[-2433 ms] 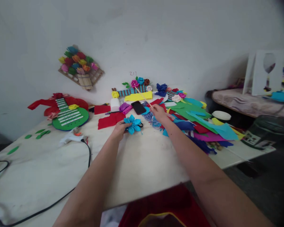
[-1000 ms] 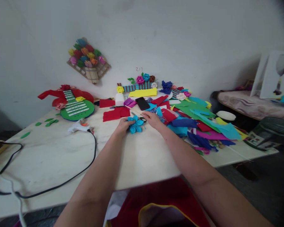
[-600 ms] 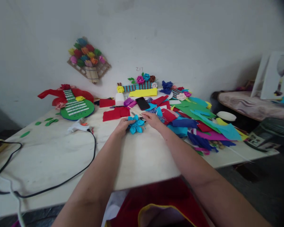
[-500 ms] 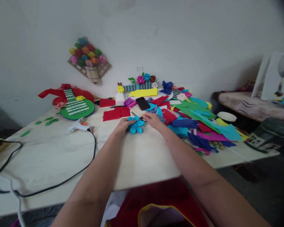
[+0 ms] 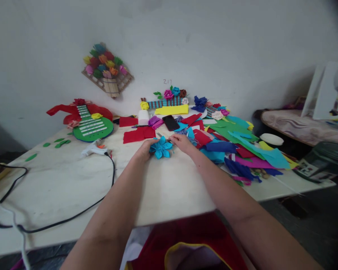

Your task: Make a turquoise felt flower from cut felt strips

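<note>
A bright blue paper flower (image 5: 161,148) with pointed petals is in my left hand (image 5: 146,147), over the middle of the table. The fingers of that hand are closed on the flower's left side. Close by on the right, my right hand (image 5: 180,142) is pinched shut at the flower's edge. What sits between its fingertips is too small to make out. Scissor blades (image 5: 159,134) show just behind the flower, and a dark part lies beside my right fingertips. Whether that hand grips the scissors I cannot tell.
Coloured paper sheets (image 5: 242,150) are heaped on the right, with a black phone (image 5: 170,122) at their left. A white glue gun (image 5: 94,148) with a black cable lies left, near a green and red paper guitar (image 5: 92,129). A glass jar (image 5: 321,163) stands at the right edge.
The blue flower has tilted slightly, its face turning more toward me. Both hands stay nearly in place, and the view has shifted a little.
</note>
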Tool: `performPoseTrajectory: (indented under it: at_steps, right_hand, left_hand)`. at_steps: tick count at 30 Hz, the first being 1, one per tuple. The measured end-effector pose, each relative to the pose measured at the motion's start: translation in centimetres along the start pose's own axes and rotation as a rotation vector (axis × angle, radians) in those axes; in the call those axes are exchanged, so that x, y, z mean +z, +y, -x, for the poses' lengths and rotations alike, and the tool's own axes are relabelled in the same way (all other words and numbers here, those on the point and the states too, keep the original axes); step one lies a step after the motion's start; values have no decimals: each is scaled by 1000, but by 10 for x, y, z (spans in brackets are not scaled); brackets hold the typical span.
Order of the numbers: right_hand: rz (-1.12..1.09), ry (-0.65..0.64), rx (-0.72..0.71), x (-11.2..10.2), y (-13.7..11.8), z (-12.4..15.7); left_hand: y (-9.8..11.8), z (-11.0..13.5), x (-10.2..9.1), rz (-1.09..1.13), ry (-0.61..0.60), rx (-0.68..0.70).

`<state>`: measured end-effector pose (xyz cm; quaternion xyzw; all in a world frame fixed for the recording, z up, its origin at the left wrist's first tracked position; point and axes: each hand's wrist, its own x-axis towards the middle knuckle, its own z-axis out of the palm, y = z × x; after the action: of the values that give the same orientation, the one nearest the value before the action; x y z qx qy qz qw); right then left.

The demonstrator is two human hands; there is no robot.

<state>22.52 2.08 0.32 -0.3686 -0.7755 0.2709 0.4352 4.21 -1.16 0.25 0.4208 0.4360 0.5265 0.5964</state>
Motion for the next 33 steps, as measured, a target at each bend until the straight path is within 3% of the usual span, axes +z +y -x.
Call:
performPoseTrajectory:
  at_steps: [3,11,17,22,25,33]
  right_hand:
    - [-101,31,44,5,1,-8]
    - [-249,87,95,19,-16,-39]
    - [-114,254,111,30,-16,-29]
    - [-9,328,63,21,-6,-27]
    - [-49,303,123,15,-4,-27]
    - [-221,79,257,12,-8,-21]
  left_hand:
    - [4,0,-1,73,80,-43]
    - [11,-2,-13,104,72,-58]
    - [12,1,-14,167,41,-53]
    - [11,-1,-12,184,8,12]
    - [8,-4,-13,171,17,53]
    - [5,-4,-12,168,-22,100]
